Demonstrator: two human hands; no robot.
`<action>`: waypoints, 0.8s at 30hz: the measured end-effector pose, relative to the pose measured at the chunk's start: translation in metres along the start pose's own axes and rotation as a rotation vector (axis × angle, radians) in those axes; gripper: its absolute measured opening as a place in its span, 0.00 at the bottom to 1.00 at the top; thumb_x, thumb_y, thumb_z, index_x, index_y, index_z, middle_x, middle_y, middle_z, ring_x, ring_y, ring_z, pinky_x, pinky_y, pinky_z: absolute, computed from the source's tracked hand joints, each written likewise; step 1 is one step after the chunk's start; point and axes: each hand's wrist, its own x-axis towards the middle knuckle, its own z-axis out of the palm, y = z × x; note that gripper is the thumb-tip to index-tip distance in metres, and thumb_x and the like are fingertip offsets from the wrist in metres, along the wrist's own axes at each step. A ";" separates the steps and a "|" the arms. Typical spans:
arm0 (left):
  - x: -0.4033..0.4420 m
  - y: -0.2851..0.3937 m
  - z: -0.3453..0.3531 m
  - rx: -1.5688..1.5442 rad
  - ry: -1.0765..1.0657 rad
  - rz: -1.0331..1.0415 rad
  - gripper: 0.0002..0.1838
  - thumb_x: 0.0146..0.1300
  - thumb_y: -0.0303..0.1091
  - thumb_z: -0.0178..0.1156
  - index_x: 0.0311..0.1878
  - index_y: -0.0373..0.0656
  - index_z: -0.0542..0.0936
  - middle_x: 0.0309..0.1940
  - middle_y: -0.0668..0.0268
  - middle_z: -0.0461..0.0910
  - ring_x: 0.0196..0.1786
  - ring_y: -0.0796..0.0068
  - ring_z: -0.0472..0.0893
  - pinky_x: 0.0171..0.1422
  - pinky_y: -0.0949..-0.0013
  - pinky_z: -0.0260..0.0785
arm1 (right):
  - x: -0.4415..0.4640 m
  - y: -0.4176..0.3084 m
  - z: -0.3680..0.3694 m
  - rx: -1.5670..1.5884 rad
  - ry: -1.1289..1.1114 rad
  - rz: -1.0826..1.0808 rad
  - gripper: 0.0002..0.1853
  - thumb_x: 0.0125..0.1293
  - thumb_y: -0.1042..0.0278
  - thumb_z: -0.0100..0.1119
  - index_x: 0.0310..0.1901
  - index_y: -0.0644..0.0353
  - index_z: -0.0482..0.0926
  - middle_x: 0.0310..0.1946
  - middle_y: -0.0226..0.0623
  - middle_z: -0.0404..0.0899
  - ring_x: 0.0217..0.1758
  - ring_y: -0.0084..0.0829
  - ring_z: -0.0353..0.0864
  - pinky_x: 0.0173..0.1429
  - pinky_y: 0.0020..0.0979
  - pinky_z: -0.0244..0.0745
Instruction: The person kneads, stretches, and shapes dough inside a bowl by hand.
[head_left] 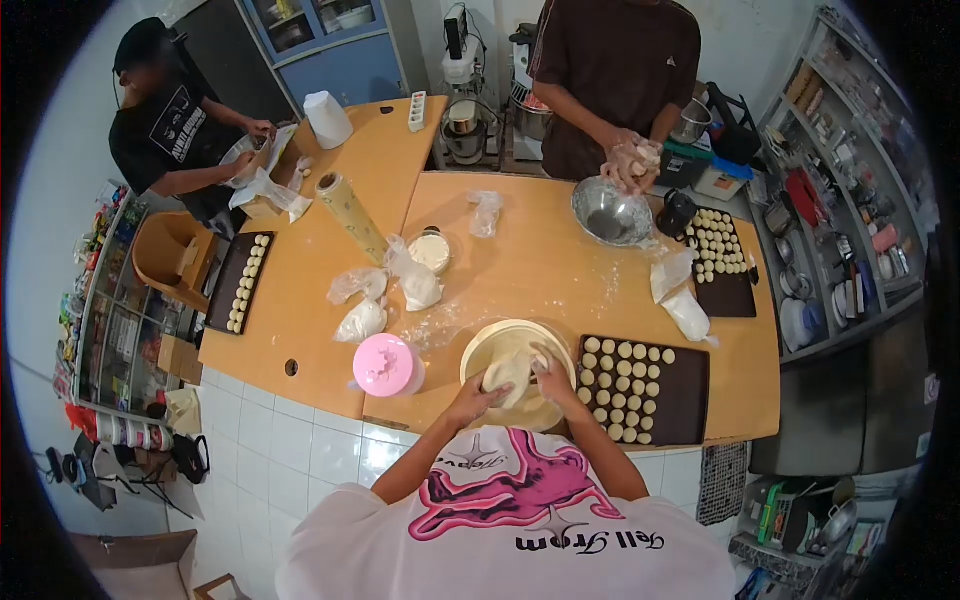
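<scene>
A large lump of pale dough (508,380) is in a cream-coloured bowl (548,333) at the table's near edge. My left hand (476,400) is closed on the left side of the dough. My right hand (553,378) is at the bowl's right side, its fingers closed on a bit of dough at the lump's edge. Just right of the bowl lies a dark baking tray (682,400) with rows of small round dough balls (623,385). A pink-lidded container (388,365) stands left of the bowl.
Flour bags (362,318), a tub of white powder (430,252) and a film roll (352,215) stand beyond. A co-worker (620,90) handles dough over a metal bowl (612,212); another person (170,130) works at the left. More trays (725,296) lie at both sides.
</scene>
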 end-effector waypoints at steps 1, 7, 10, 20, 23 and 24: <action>0.005 -0.002 -0.001 -0.002 -0.035 0.004 0.26 0.63 0.36 0.60 0.61 0.37 0.67 0.48 0.66 0.76 0.48 0.78 0.75 0.51 0.72 0.71 | -0.002 -0.005 -0.001 -0.001 0.002 -0.046 0.24 0.63 0.62 0.55 0.60 0.59 0.66 0.44 0.48 0.76 0.46 0.37 0.76 0.49 0.35 0.71; 0.015 0.019 0.025 -0.203 0.038 -0.197 0.31 0.66 0.47 0.54 0.66 0.39 0.59 0.56 0.63 0.70 0.54 0.73 0.74 0.54 0.65 0.71 | -0.014 -0.026 0.013 -0.333 -0.007 -0.298 0.33 0.57 0.71 0.55 0.66 0.58 0.59 0.63 0.58 0.57 0.68 0.50 0.54 0.69 0.42 0.53; 0.020 0.029 0.036 -0.231 0.113 -0.244 0.35 0.66 0.50 0.53 0.68 0.40 0.55 0.57 0.61 0.69 0.55 0.69 0.74 0.55 0.60 0.71 | -0.022 -0.054 0.007 -0.438 0.142 -0.393 0.32 0.55 0.70 0.58 0.63 0.60 0.63 0.61 0.56 0.59 0.67 0.51 0.56 0.68 0.42 0.55; 0.033 0.011 0.028 -0.192 0.531 -0.317 0.35 0.55 0.55 0.64 0.54 0.33 0.71 0.41 0.58 0.77 0.36 0.71 0.78 0.35 0.68 0.73 | -0.028 -0.059 -0.008 -0.419 0.165 -0.075 0.12 0.49 0.68 0.65 0.36 0.62 0.81 0.34 0.44 0.78 0.37 0.39 0.78 0.44 0.33 0.72; 0.029 0.014 0.020 -0.111 0.484 -0.274 0.26 0.55 0.52 0.65 0.41 0.36 0.77 0.26 0.65 0.76 0.24 0.77 0.74 0.26 0.72 0.67 | -0.023 -0.055 -0.010 -0.560 0.088 0.013 0.11 0.50 0.71 0.63 0.36 0.64 0.80 0.28 0.43 0.78 0.32 0.38 0.79 0.41 0.30 0.73; 0.027 0.017 0.021 -0.113 0.492 -0.254 0.24 0.55 0.52 0.65 0.39 0.37 0.78 0.23 0.67 0.74 0.22 0.78 0.72 0.24 0.72 0.64 | -0.020 -0.044 -0.007 -0.479 0.177 -0.137 0.10 0.50 0.73 0.61 0.36 0.65 0.80 0.27 0.43 0.79 0.31 0.37 0.79 0.40 0.30 0.73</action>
